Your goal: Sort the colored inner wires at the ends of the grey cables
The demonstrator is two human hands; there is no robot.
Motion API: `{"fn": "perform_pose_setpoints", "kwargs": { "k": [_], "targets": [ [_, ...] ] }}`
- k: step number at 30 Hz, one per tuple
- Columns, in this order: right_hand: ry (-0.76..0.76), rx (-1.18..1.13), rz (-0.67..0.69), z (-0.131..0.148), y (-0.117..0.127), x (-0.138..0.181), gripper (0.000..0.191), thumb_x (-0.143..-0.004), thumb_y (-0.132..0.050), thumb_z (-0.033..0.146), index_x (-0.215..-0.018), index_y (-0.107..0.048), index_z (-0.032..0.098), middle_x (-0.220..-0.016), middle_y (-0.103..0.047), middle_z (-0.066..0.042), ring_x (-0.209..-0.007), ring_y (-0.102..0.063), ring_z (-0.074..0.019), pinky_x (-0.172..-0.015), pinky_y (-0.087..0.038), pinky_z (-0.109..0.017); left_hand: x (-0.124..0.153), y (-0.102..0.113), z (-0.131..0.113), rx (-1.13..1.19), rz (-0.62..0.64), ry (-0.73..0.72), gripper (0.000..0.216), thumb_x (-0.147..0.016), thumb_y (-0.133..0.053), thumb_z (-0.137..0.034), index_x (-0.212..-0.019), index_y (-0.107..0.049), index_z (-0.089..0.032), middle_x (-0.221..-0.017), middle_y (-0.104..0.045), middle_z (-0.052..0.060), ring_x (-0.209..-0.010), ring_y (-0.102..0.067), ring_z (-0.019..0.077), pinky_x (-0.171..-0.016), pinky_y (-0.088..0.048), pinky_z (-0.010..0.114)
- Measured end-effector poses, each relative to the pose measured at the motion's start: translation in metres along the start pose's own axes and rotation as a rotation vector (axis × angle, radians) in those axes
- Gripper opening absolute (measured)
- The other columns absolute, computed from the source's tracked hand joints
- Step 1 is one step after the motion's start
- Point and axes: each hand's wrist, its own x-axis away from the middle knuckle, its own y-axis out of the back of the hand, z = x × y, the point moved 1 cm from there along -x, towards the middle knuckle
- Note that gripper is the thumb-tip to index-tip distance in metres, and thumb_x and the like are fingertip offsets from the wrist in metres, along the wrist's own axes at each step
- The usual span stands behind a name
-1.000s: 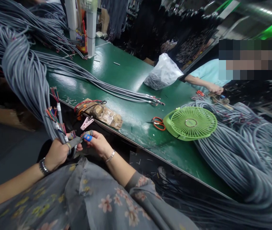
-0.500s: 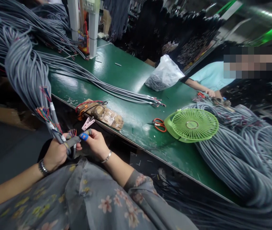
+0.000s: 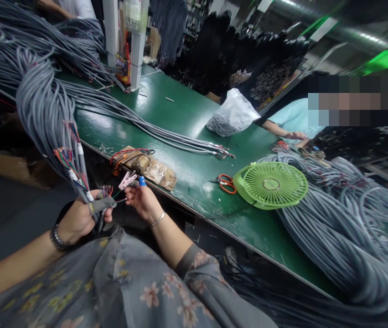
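My left hand (image 3: 80, 216) is closed around the ends of several grey cables (image 3: 45, 111) that hang down from a big bundle at the upper left. Coloured inner wires (image 3: 106, 190) stick out of the cable end above its fingers. My right hand (image 3: 142, 200), with a blue cover (image 3: 142, 181) on one fingertip, pinches thin wires pulled out of that end. A pink clip (image 3: 127, 179) sits just above the two hands at the table edge.
A green table (image 3: 180, 109) carries a row of grey cables (image 3: 152, 132), a brown taped block (image 3: 149, 166), orange scissors (image 3: 226, 182), a green fan (image 3: 271, 184) and a plastic bag (image 3: 233, 114). A heap of grey cable (image 3: 344, 232) fills the right. Another person's hand (image 3: 294, 135) works at the far side.
My right hand has moved up and right, away from the left, drawing thin wires out of the cable end. The view has tilted down a little.
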Motion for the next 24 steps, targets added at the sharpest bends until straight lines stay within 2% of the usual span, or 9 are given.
{"fn": "perform_pose_setpoints", "kwargs": {
  "k": [2,6,14,19,24],
  "targets": [
    [0.007,0.022,0.041,0.005,-0.005,-0.005,0.057,-0.088,-0.093,0.075,-0.085,-0.075,0.021,-0.073,-0.069,0.001,-0.062,-0.053,-0.0117,-0.056,-0.048,-0.022,-0.002,-0.003,-0.002,-0.002,0.035,0.012,0.044,-0.040,-0.109,-0.041,-0.055,-0.072,-0.023,-0.046,-0.063,-0.001,-0.043,-0.056,0.0130,-0.045,-0.052,0.026],
    [0.097,0.071,0.034,0.004,-0.013,-0.011,0.060,-0.088,-0.093,0.078,-0.080,-0.074,0.021,-0.067,-0.063,0.003,-0.061,-0.052,-0.0114,-0.058,-0.048,-0.023,-0.007,-0.006,-0.002,-0.039,0.076,0.001,0.044,-0.043,-0.109,-0.044,-0.056,-0.072,-0.022,-0.047,-0.061,-0.001,-0.044,-0.054,0.0124,-0.046,-0.051,0.027],
    [0.120,-0.029,-0.006,-0.001,-0.019,-0.012,0.062,-0.082,-0.101,0.073,-0.068,-0.068,0.022,-0.063,-0.060,0.002,-0.060,-0.049,-0.0127,-0.059,-0.046,-0.026,-0.013,-0.004,0.003,-0.098,0.049,0.005,0.043,-0.048,-0.106,-0.043,-0.058,-0.071,-0.020,-0.050,-0.063,-0.001,-0.046,-0.054,0.0116,-0.049,-0.049,0.026],
    [0.107,-0.056,-0.041,-0.003,-0.022,-0.014,0.055,-0.085,-0.102,0.064,-0.070,-0.071,0.021,-0.063,-0.058,0.002,-0.065,-0.052,-0.0156,-0.065,-0.047,-0.029,-0.015,-0.005,0.003,-0.115,0.038,-0.010,0.041,-0.047,-0.105,-0.041,-0.055,-0.069,-0.020,-0.049,-0.062,0.000,-0.046,-0.053,0.0115,-0.048,-0.047,0.026],
    [0.040,-0.062,-0.043,-0.002,-0.021,-0.013,0.061,-0.090,-0.093,0.078,-0.077,-0.071,0.022,-0.068,-0.062,0.001,-0.063,-0.053,-0.0145,-0.059,-0.048,-0.026,-0.011,-0.004,0.003,-0.087,0.041,-0.024,0.037,-0.049,-0.102,-0.040,-0.058,-0.072,-0.021,-0.048,-0.059,-0.002,-0.046,-0.050,0.0111,-0.047,-0.045,0.026]
  ]
}}
